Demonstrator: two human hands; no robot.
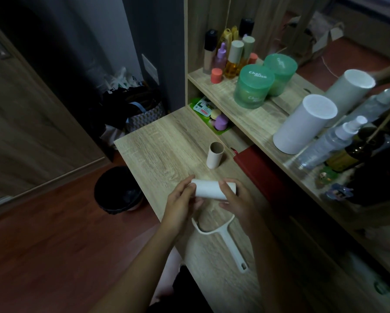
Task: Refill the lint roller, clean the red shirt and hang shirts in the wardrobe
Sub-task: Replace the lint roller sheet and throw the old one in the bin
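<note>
Here, left hand (181, 201) and right hand (238, 201) grip white roll (210, 189), wooden desk (158, 141), black bin (117, 190)

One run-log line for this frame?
left hand + right hand: holding white refill roll | lint roller frame: bare, on desk | cardboard core: upright on desk

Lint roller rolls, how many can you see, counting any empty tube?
2. A white roll is held between the left hand and right hand over the desk; an empty cardboard tube stands upright on the desk beyond it. More could be hidden in the shelves.
</note>
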